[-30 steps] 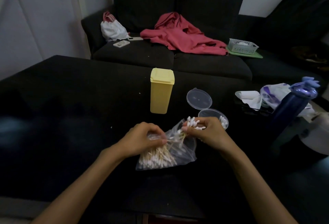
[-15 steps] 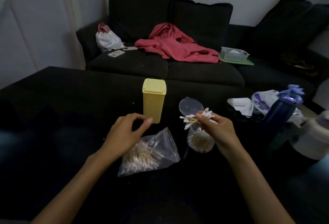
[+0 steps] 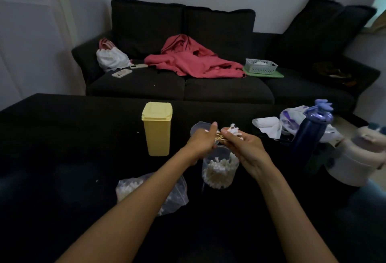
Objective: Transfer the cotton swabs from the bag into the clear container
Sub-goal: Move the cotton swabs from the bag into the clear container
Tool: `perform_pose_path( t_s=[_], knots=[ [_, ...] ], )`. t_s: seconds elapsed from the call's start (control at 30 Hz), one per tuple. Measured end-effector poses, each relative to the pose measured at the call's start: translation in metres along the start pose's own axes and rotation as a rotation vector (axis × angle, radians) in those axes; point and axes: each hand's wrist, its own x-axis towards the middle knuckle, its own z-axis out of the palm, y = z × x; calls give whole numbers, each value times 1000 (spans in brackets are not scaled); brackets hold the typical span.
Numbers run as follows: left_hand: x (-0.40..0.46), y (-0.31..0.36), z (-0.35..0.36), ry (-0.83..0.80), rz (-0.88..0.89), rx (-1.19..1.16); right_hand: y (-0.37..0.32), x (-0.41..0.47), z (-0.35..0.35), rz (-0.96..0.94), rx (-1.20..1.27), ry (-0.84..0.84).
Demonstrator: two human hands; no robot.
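Note:
A clear round container [image 3: 219, 169] stands on the black table [image 3: 62, 137], partly filled with cotton swabs. Just above it, my right hand [image 3: 244, 147] and my left hand [image 3: 201, 142] together pinch a small bunch of cotton swabs [image 3: 231, 132], white tips pointing right. The container's clear lid [image 3: 198, 127] lies behind my hands, mostly hidden. The plastic bag [image 3: 173, 198] with remaining swabs lies flat on the table under my left forearm, held by neither hand.
A closed yellow box [image 3: 157, 128] stands left of my hands. A dark blue bottle [image 3: 309, 133], crumpled white tissue and bags [image 3: 269, 124], and a white appliance [image 3: 359, 158] crowd the right side. Behind is a dark sofa [image 3: 208, 89] with a red garment.
My left hand left the bag and rose to join the right hand on the swab bunch above the container. The view tilted up a little.

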Motion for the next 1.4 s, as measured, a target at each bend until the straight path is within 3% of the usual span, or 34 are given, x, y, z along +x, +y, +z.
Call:
perform_pose_path(
  t_s=[0.17,0.37,0.53,0.77,0.9,1.03,1.23,1.3,1.4],
  knots=[
    [10,-7,17,83,-4,-109,8,8,-5,-76,-103,72],
    [11,-12,18,29,-16,-195,9,7,-4,-80,-103,117],
    [6,-8,20,19,8,-90,8,2,1,-166,-127,174],
    [9,-9,22,220,96,6,14,-2,6,-357,-240,239],
    [5,-11,21,288,164,166,14,0,6,-272,-166,268],
    [0,-9,28,363,227,211,14,1,14,-206,-313,297],
    [3,-5,30,233,156,55,16,-2,10,-360,-450,229],
    [2,-6,26,221,154,-76,13,-3,8,-338,-402,199],
    [1,-8,27,208,186,-165,10,-7,7,-161,-80,166]
  ],
)
